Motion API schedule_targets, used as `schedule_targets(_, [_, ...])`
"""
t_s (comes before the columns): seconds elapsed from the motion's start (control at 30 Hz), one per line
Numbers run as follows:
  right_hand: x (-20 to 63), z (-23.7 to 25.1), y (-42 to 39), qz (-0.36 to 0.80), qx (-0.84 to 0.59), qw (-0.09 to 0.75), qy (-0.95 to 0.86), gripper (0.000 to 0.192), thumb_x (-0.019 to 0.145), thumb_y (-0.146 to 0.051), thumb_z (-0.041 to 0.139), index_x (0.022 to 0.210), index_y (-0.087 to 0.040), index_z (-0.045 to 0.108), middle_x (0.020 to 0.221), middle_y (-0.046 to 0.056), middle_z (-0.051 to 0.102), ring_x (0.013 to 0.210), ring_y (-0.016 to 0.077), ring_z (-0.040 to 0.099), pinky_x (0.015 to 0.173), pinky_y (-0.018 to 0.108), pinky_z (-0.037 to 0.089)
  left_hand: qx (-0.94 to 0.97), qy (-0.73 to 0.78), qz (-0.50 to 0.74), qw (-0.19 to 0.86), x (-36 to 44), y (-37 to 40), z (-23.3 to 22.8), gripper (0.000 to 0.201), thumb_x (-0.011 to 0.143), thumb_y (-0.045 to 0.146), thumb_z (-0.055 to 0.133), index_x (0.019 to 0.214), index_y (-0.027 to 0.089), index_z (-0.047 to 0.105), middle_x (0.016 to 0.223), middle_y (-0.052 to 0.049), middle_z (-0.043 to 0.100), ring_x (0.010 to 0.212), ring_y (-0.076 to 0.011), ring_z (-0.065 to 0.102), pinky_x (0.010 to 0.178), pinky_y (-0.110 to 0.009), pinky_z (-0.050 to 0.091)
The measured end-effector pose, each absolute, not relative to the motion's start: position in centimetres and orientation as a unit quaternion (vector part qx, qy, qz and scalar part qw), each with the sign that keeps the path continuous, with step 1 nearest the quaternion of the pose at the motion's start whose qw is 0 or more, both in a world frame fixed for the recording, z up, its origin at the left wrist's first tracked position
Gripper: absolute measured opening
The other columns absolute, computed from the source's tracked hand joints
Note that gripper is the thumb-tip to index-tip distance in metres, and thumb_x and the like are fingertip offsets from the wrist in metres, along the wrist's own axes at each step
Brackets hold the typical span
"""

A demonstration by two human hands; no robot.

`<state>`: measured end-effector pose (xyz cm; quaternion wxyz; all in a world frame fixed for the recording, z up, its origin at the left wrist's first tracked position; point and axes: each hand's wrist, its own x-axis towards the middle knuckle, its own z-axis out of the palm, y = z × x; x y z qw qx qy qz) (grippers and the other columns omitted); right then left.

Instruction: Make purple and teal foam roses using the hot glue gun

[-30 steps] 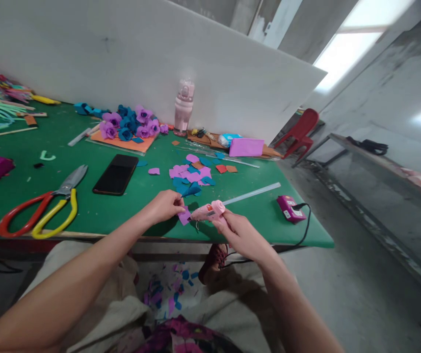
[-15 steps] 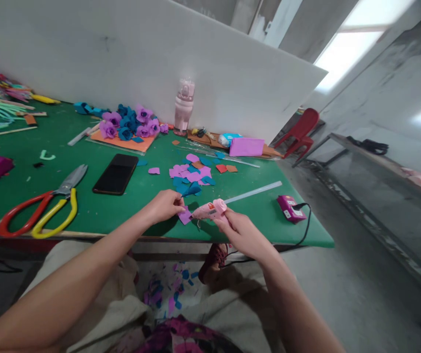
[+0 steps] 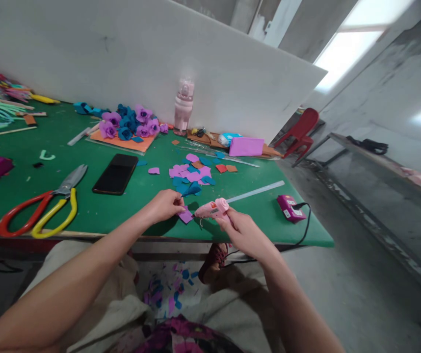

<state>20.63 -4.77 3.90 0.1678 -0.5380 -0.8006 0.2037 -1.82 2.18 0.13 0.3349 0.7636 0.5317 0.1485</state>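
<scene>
Between the fingers of my left hand is a small purple paper piece, near the table's front edge. A dark blue paper piece shows just beyond those fingertips; whether they touch it I cannot tell. My right hand is wrapped round the handle of a pink glue gun. Its nozzle points left, close to the right side of the purple piece. A long clear glue stick sticks out of the gun's back. Purple and blue paper petals lie in a loose pile beyond my hands.
Red-and-yellow-handled scissors and a black phone lie to the left. Purple and blue paper flowers rest behind on an orange sheet. A pink bottle stands at the back. At right, a purple power box has a cable plugged in.
My right hand has drawn the glue gun slightly to the right, so its nozzle sits a little farther from the purple piece. My left hand has barely moved.
</scene>
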Motion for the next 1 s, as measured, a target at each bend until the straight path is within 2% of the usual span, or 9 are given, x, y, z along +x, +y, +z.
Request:
schedule_targets(0.23, [21.0, 3.9, -5.3, 0.236, -0.542, 0.191, -0.784, 0.028, 0.09, -0.037, 0.039, 0.081, -0.017, 0.055, 0.07, 0.003, 0.062, 0.058, 0.0142, 0.052, 0.056, 0.024, 0.037, 0.767, 0.533, 0.145, 0.326, -1.9, 2.3, 0.1, 0.014, 0.068, 0.028, 0.059, 0.065, 0.016, 0.065, 0.065, -0.002, 0.066, 0.061, -0.0151, 0.057, 0.056, -0.023, 0.036])
schedule_targets(0.47, [20.1, 3.9, -5.5, 0.234, -0.524, 0.176, -0.8, 0.025, 0.09, -0.034, 0.038, 0.082, -0.017, 0.054, 0.066, 0.002, 0.057, 0.058, 0.014, 0.05, 0.055, 0.023, 0.034, 0.773, 0.532, 0.137, 0.318, -1.8, 2.3, 0.3, 0.016, 0.069, 0.029, 0.059, 0.066, 0.015, 0.065, 0.064, -0.002, 0.065, 0.06, -0.015, 0.056, 0.055, -0.024, 0.034])
schedule_targets(1.0, [19.9, 3.9, -5.5, 0.228, -0.505, 0.186, -0.811, 0.025, 0.091, -0.033, 0.038, 0.081, -0.018, 0.054, 0.069, 0.002, 0.056, 0.06, 0.014, 0.05, 0.056, 0.023, 0.034, 0.773, 0.53, 0.142, 0.317, -1.7, 2.3, 0.3, 0.017, 0.069, 0.03, 0.058, 0.065, 0.015, 0.064, 0.062, -0.002, 0.065, 0.06, -0.015, 0.056, 0.054, -0.023, 0.034])
